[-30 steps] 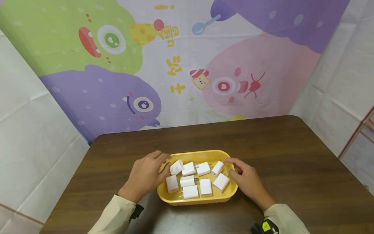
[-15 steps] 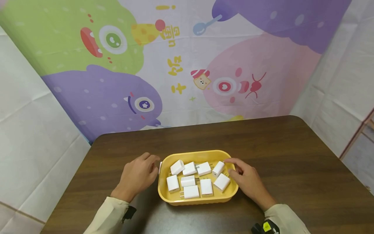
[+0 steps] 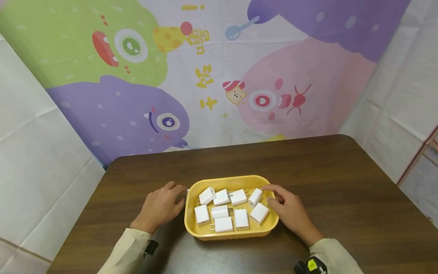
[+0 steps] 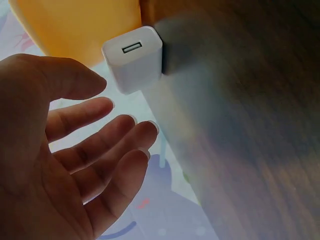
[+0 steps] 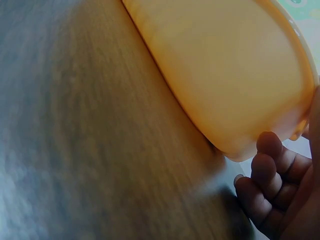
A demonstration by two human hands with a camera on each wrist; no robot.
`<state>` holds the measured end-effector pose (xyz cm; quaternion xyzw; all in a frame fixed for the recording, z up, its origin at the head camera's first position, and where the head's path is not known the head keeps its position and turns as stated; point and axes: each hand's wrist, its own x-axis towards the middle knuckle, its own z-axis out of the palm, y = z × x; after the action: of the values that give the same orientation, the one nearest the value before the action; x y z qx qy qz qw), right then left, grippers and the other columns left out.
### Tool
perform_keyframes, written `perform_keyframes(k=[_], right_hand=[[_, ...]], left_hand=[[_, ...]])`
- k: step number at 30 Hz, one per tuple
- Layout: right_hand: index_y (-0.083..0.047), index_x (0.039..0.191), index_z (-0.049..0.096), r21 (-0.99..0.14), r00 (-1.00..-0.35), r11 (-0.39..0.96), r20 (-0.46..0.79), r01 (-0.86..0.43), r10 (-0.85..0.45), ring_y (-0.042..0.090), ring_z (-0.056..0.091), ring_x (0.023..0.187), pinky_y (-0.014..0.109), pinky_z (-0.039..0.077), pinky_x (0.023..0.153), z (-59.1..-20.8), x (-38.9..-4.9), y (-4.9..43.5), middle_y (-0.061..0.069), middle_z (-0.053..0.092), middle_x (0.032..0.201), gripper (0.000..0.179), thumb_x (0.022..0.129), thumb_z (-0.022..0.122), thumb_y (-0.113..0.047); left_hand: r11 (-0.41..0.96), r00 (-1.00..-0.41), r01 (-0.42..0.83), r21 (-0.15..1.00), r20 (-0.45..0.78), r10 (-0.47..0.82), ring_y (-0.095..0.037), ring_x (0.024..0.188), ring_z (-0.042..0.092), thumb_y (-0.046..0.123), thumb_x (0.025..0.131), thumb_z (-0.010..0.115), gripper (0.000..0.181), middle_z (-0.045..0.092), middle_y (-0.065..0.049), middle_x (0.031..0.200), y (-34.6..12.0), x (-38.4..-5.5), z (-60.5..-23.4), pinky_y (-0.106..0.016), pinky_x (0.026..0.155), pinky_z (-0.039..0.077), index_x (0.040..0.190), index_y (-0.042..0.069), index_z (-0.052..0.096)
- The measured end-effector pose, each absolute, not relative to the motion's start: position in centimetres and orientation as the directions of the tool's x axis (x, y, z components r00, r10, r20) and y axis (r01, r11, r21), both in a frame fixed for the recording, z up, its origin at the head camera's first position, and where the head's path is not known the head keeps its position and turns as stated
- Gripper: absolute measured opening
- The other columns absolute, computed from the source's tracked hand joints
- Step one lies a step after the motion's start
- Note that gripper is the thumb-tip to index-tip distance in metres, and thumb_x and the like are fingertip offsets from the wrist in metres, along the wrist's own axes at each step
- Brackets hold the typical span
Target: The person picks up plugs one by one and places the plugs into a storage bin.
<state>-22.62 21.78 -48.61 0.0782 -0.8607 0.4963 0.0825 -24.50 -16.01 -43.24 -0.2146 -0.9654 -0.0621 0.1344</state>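
Observation:
A yellow oval plastic tray (image 3: 229,235) sits on the table, with several white USB charger plugs (image 3: 241,219) lying in it. Outside its left end stands one more white charger plug (image 4: 135,65), its USB port facing the left wrist camera; the head view shows only a sliver of it. Beside this plug is my left hand (image 3: 161,207), fingers loosely bent and apart from it in the left wrist view. My right hand (image 3: 291,211) grips the tray's right end, thumb and forefinger over the rim, other fingers (image 5: 265,175) curled by the outer wall.
The dark wooden table (image 3: 308,163) reaches back to a cartoon-printed cloth (image 3: 212,125). White cloth walls (image 3: 41,163) stand at both sides. Black wrist straps (image 3: 151,248) show at both sleeves.
My left hand has moved left, from over the tray's left end to outside it, and the charger plug beside the tray has come into sight. The right hand has stayed in place.

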Motion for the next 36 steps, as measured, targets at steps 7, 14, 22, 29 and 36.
perform_keyframes(k=[7,14,22,29,36], right_hand=[[-0.022,0.118,0.071,-0.844,-0.974,0.49,0.217,-0.218,-0.058,0.015,0.045,0.063,0.025,0.035,0.055,-48.5,-22.6,21.8,-0.001,0.046,0.073,0.028,0.092,0.069,-0.012],[-0.022,0.118,0.071,-0.842,-0.974,0.493,0.22,-0.22,-0.059,0.015,0.045,0.064,0.025,0.035,0.056,-48.5,-22.6,21.8,-0.001,0.046,0.073,0.029,0.092,0.069,-0.011],[-0.021,0.118,0.071,-0.835,-0.972,0.501,0.228,-0.227,-0.061,0.015,0.045,0.064,0.026,0.035,0.056,-48.3,-22.7,21.7,-0.001,0.046,0.073,0.028,0.092,0.068,-0.012],[-0.021,0.117,0.071,-0.836,-0.971,0.498,0.233,-0.23,-0.057,0.015,0.045,0.062,0.026,0.035,0.056,-48.6,-22.7,21.8,-0.001,0.045,0.071,0.029,0.092,0.068,-0.009],[-0.023,0.117,0.071,-0.828,-0.97,0.511,0.236,-0.233,-0.06,0.015,0.045,0.063,0.026,0.036,0.057,-48.7,-22.7,21.8,-0.001,0.045,0.072,0.028,0.092,0.068,-0.01]], left_hand=[[0.91,-0.895,0.407,0.08,0.233,0.38,-0.024,0.079,0.067,0.027,0.089,0.07,0.032,0.066,-0.005,0.102,-15.9,-25.0,-43.8,-0.047,0.06,0.053,0.118,0.014,0.071],[0.918,-0.914,0.387,0.09,0.169,0.369,-0.027,0.085,0.068,0.031,0.092,0.067,0.037,0.066,-0.008,0.109,-15.6,-25.5,-43.6,-0.049,0.065,0.054,0.127,0.016,0.068],[0.921,-0.926,0.376,0.103,0.084,0.369,-0.02,0.071,0.059,0.035,0.095,0.062,0.041,0.06,-0.004,0.099,-15.7,-25.7,-43.5,-0.046,0.062,0.051,0.134,0.025,0.065],[0.921,-0.934,0.35,0.17,-0.011,0.357,-0.027,0.089,0.065,0.043,0.094,0.064,0.05,0.062,-0.01,0.117,-15.9,-25.5,-43.5,-0.053,0.075,0.052,0.14,0.024,0.06],[0.914,-0.929,0.366,0.173,0.004,0.371,-0.029,0.101,0.066,0.041,0.089,0.071,0.053,0.063,-0.008,0.122,-16.0,-25.5,-43.8,-0.054,0.082,0.052,0.137,0.019,0.061]])
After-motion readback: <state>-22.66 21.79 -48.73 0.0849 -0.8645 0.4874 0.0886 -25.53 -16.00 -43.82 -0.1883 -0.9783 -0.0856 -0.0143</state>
